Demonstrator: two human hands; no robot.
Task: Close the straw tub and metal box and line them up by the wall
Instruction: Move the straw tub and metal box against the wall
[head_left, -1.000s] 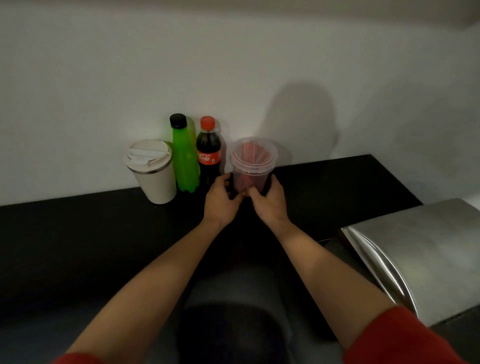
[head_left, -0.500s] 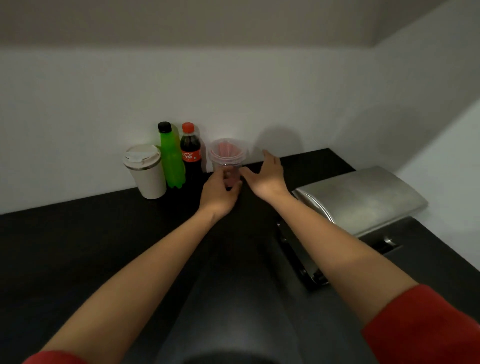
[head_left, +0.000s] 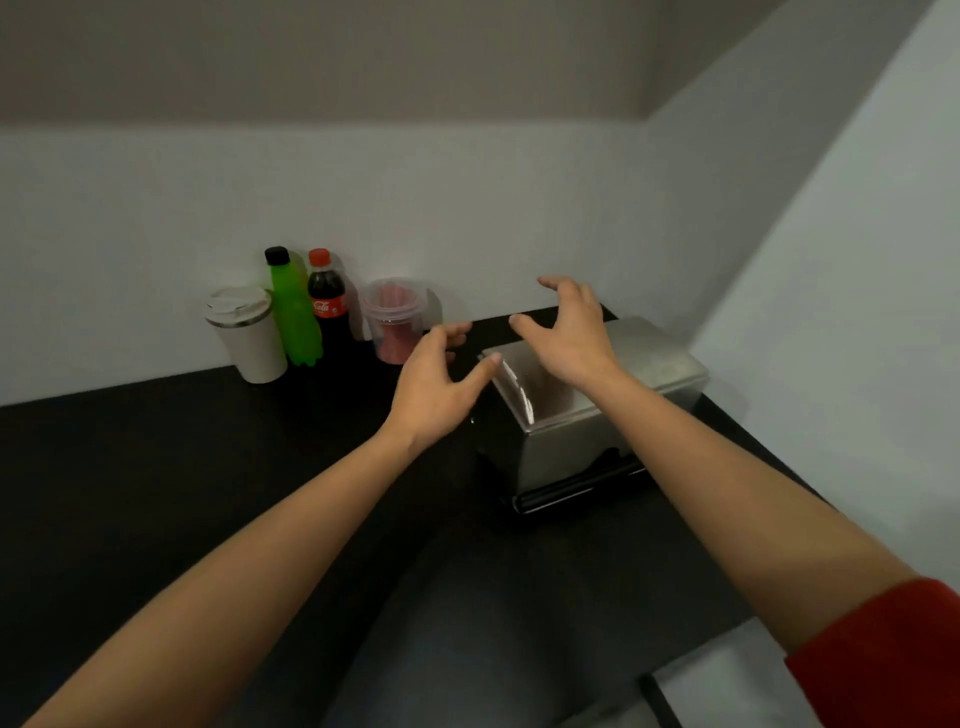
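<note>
The clear straw tub (head_left: 395, 319) with red straws inside stands by the back wall with its lid on, right of the two bottles. The shiny metal box (head_left: 587, 415) sits on the black counter toward the right corner, its curved lid down. My left hand (head_left: 436, 379) hovers open at the box's left edge, fingers spread, thumb near the lid's corner. My right hand (head_left: 569, 332) is open above the lid's top, fingers curled and apart. Neither hand holds anything.
A white travel cup (head_left: 247, 332), a green bottle (head_left: 291, 306) and a cola bottle (head_left: 326, 301) line the back wall left of the tub. The black counter (head_left: 156, 467) ends at the right wall (head_left: 831, 312). A pale surface shows at the bottom right.
Both hands have let go of the straw tub and moved right to the metal box. The view has swung right, bringing the box toward the middle.
</note>
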